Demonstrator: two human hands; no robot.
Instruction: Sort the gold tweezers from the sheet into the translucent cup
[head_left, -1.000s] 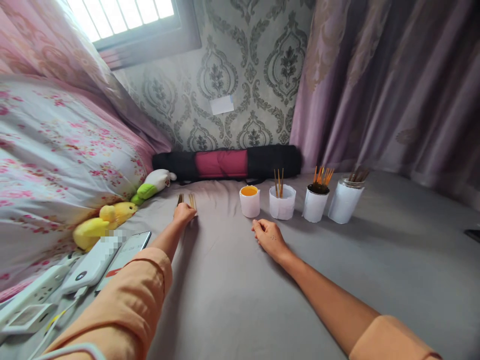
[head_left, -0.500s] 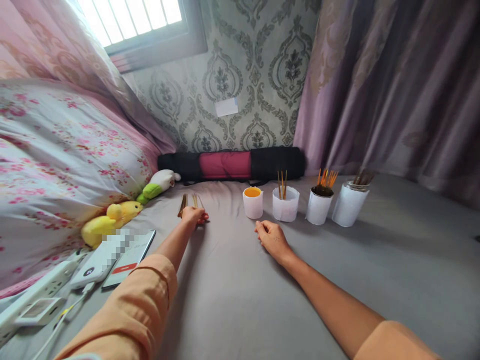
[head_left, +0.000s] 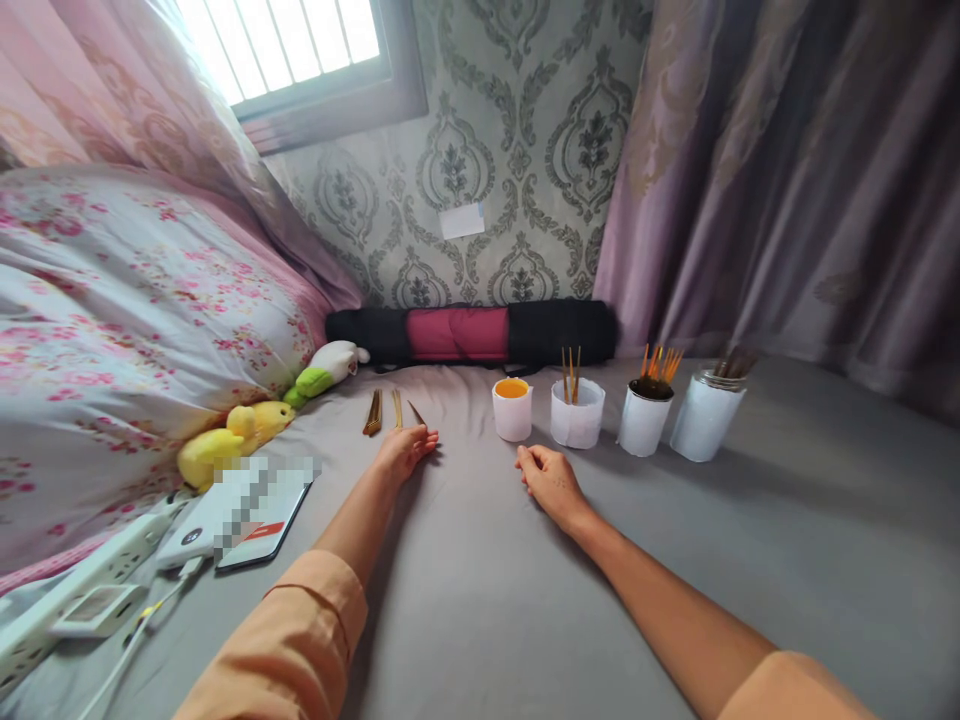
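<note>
1. Grey sheet (head_left: pixel 450 600): lower half of the frame; runs unbroken between the forearms and from the left hand across to the row of containers at centre right.
2. Floral cushion (head_left: pixel 187 260): left side; its edge bounds the sheet there.
3. Black-and-maroon roll (head_left: pixel 457 334): across the middle of the frame, along the wall; bounds the sheet at the back.
4. White-wrapped jar (head_left: pixel 703 420): right of centre, brown sticks (head_left: pixel 729 362) upright in it.
5. Wide white container (head_left: pixel 577 422): left of the third cup, a few thin sticks (head_left: pixel 571 372) standing inside.
6. Third cup (head_left: pixel 643 425): beside the jar, dark rim, orange sticks (head_left: pixel 660 362).
7. Orange-lined cup (head_left: pixel 513 418): row's left end.
8. Left hand (head_left: pixel 409 453): left of centre, fingers extended and apart from the palm.
9. Right hand (head_left: pixel 553 487): loosely curled, just in front of the orange-lined cup; cannot tell whether fully closed.
10. Dark stick bundle (head_left: pixel 372 416): on the sheet, beyond and left of the left hand.
11. Pale sticks (head_left: pixel 397 408): directly beyond its knuckles; contact cannot be told.
12. Lone dark stick (head_left: pixel 416 413): slanting, just beyond its fingers.
</note>
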